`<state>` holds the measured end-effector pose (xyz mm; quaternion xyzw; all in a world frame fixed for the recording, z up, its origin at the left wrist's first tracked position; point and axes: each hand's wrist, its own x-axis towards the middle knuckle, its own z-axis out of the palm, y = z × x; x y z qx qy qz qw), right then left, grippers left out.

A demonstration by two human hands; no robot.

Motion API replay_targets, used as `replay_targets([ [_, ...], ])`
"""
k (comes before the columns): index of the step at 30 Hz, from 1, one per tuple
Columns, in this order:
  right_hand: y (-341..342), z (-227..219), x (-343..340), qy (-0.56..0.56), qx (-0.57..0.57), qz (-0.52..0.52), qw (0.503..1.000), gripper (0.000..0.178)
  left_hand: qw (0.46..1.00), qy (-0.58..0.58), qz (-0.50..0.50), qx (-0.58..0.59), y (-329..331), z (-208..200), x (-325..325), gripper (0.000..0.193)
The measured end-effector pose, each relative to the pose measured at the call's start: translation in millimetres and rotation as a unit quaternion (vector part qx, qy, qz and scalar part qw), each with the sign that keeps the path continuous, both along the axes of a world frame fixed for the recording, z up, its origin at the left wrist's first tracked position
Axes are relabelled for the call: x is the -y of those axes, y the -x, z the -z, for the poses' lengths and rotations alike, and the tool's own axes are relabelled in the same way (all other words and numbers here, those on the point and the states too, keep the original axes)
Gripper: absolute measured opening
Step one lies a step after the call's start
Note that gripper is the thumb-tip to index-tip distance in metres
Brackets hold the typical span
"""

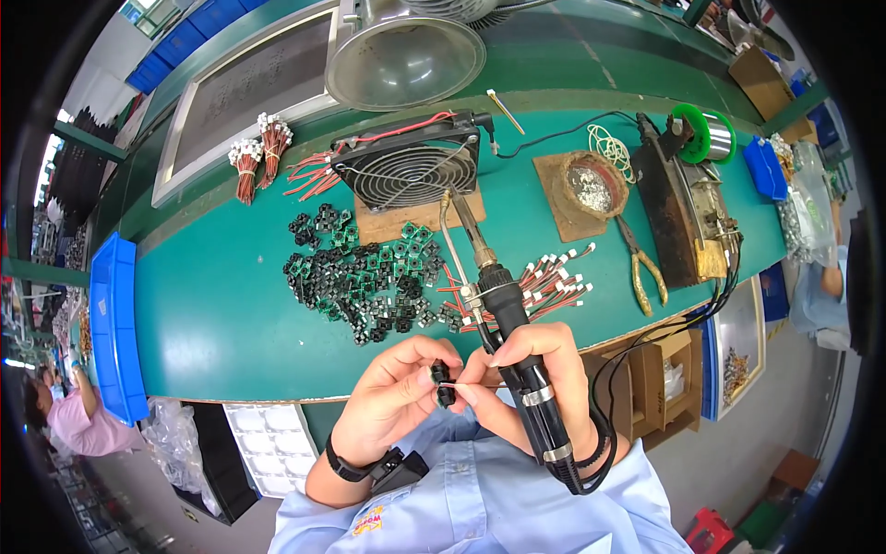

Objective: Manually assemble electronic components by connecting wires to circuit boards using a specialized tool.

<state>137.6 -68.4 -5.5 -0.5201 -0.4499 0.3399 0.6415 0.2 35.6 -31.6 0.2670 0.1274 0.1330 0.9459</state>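
Observation:
Close to my body, my left hand pinches a small black part with a bit of green board. My right hand is closed around a black soldering iron, with its metal tip pointing away from me toward a fan. Its thumb and finger also pinch a thin wire that runs to the black part; whether the wire is joined there I cannot tell. Beyond my hands lies a pile of small black and green parts. Red and white wires with white connectors are spread right of it.
A black fan with a wire grille stands behind the pile. Pliers, a round solder pot and a green solder spool are on the right. Bundled wires lie at the back left, a blue tray at the left edge.

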Motion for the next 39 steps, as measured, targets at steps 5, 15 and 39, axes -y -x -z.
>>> replay_targets([
  [5, -1, -3, -2, -0.018, 0.055, 0.011, 0.998, 0.040, 0.999, -0.009, -0.036, -0.028, 1, -3, 2, 0.022],
  [15, 1, -5, 0, -0.029, 0.103, 0.024, 0.994, 0.039, 0.997, -0.064, -0.038, -0.011, 5, 0, 5, 0.022],
  [39, 0, -3, 4, -0.014, 0.066, 0.028, 0.997, 0.040, 0.989, -0.124, -0.060, -0.045, 5, 2, 11, 0.025],
])
